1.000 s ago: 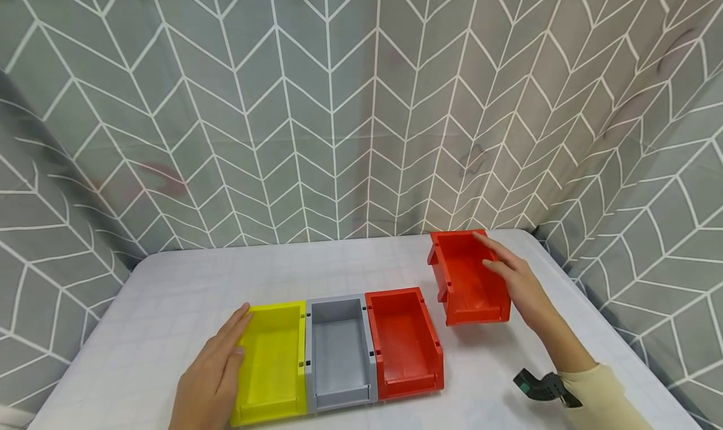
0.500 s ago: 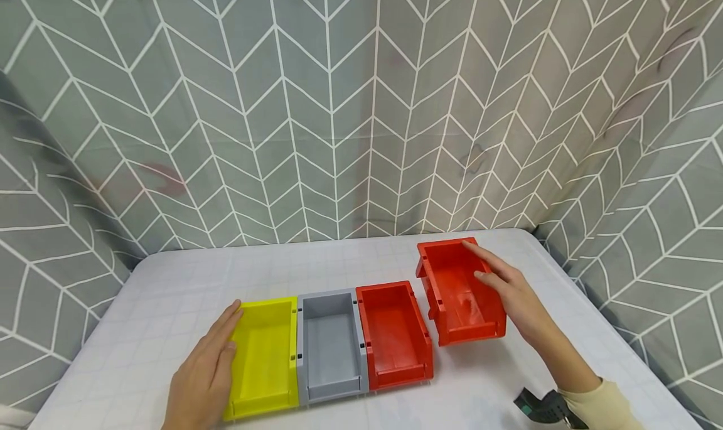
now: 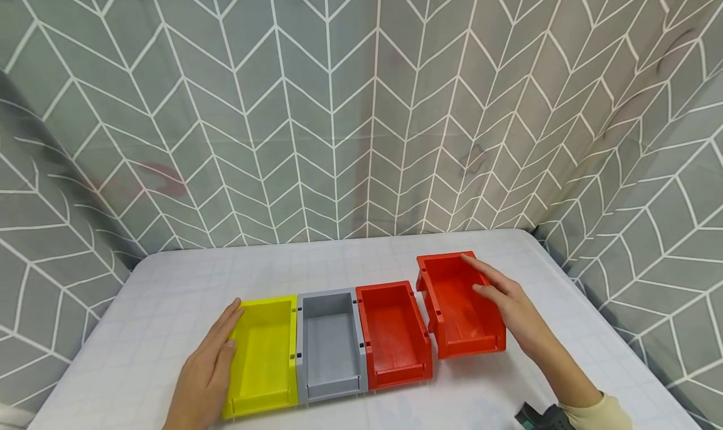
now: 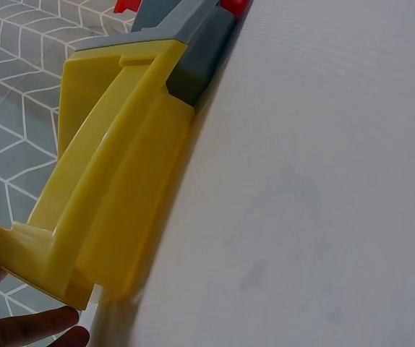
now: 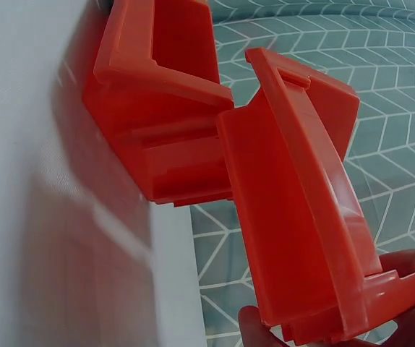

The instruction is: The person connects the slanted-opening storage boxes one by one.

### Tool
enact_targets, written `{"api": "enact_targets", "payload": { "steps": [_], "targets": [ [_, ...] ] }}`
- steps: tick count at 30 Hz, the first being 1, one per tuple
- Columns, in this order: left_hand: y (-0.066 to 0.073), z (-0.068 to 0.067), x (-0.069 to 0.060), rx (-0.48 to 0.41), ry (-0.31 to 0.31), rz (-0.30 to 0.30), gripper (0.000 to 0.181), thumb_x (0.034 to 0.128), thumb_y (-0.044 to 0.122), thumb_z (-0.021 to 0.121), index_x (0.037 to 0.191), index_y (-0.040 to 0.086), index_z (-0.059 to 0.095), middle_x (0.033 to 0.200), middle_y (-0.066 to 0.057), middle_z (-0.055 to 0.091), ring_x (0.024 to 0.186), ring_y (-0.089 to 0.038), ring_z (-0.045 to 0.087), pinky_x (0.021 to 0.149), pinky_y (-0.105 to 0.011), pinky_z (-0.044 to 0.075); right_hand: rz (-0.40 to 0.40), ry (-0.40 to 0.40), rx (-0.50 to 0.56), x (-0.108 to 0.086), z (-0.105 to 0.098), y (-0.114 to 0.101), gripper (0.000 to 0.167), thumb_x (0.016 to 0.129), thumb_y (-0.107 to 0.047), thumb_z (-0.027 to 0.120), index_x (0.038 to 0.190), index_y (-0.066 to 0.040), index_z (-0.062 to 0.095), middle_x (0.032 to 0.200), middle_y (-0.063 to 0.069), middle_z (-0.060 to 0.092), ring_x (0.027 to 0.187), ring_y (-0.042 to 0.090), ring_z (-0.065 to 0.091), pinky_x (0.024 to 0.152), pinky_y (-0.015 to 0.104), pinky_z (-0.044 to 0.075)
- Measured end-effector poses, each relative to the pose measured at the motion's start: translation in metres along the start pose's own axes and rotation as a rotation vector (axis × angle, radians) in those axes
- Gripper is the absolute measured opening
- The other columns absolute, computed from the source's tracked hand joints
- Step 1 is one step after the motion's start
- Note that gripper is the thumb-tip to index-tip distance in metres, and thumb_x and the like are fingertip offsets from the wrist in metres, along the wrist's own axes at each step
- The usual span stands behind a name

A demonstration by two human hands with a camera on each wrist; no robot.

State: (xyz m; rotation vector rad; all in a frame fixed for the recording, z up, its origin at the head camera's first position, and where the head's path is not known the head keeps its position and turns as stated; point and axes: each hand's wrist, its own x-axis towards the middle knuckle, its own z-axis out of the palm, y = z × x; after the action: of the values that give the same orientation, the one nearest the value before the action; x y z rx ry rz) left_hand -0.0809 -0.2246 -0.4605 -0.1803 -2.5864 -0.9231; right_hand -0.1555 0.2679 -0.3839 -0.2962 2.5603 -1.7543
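Three stacking bins stand side by side on the table in the head view: a yellow bin (image 3: 262, 358), a grey bin (image 3: 331, 342) and a red bin (image 3: 393, 336). My left hand (image 3: 203, 367) rests along the yellow bin's left side, its fingers fairly straight. A second red bin (image 3: 463, 304) is in my right hand (image 3: 511, 304), which grips its right wall with the thumb over the rim. The held bin is raised and tilted, close beside the standing red bin (image 5: 164, 130) in the right wrist view. Whether they touch is unclear.
A white table (image 3: 186, 279) carries the bins. Behind and at both sides hangs a grey patterned curtain (image 3: 350, 103). A black strap-like device (image 3: 542, 417) is on the right wrist.
My right hand has brought the held red bin left and nearer to me, toward the row. The row and my left hand shifted slightly left, then stayed put.
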Motion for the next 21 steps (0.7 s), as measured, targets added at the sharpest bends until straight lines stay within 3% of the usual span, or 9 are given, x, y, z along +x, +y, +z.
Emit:
{"api": "enact_targets", "payload": {
  "steps": [12,21],
  "targets": [
    [-0.0014,0.0028,0.0016,0.004,0.015,0.029,0.048,0.1125,0.013,0.042,0.161,0.012,0.041,0.168,0.006,0.029,0.15,-0.026,0.035,0.112,-0.004,0.011,0.003,-0.018,0.023,-0.0002,0.0007,0.0027,0.052,0.107,-0.011,0.049,0.159,-0.017,0.046,0.162,0.014,0.037,0.142,0.038,0.032,0.094,0.035,0.053],
    [-0.0013,0.003,0.0012,-0.006,0.003,0.0,0.048,0.1127,0.014,0.042,0.161,0.011,0.041,0.168,0.0,0.032,0.149,-0.03,0.036,0.11,-0.003,0.01,-0.001,-0.039,0.017,0.0025,0.0019,0.0039,0.052,0.106,-0.01,0.048,0.158,-0.016,0.047,0.161,0.015,0.038,0.141,0.041,0.033,0.096,0.04,0.052]
  ]
}}
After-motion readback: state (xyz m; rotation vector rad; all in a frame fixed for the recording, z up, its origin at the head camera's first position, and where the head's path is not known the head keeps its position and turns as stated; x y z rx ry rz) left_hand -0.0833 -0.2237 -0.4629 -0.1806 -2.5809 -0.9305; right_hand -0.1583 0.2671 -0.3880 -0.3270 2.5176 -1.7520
